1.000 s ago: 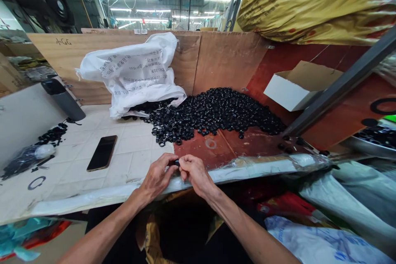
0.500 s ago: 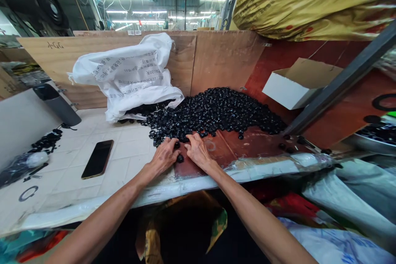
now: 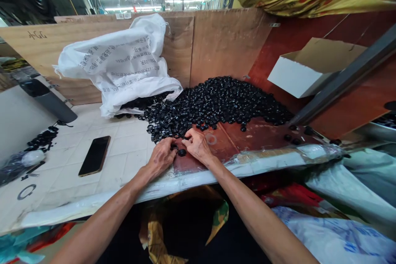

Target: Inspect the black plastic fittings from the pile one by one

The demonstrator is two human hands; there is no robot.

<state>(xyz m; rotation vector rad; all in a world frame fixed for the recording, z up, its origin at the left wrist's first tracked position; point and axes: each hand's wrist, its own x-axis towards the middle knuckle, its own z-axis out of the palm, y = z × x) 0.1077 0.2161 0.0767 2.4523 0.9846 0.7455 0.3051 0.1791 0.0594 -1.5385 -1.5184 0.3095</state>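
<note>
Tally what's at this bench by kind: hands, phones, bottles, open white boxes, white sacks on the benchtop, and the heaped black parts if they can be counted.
Hands: 2 (left hand, right hand)
Phone: 1
Bottle: 1
Open white box: 1
White sack: 1
Total: 6, without the heaped black parts, which overlap too much to count

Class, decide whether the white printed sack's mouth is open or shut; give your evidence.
Open: small black parts show inside the mouth of the white sack.
</note>
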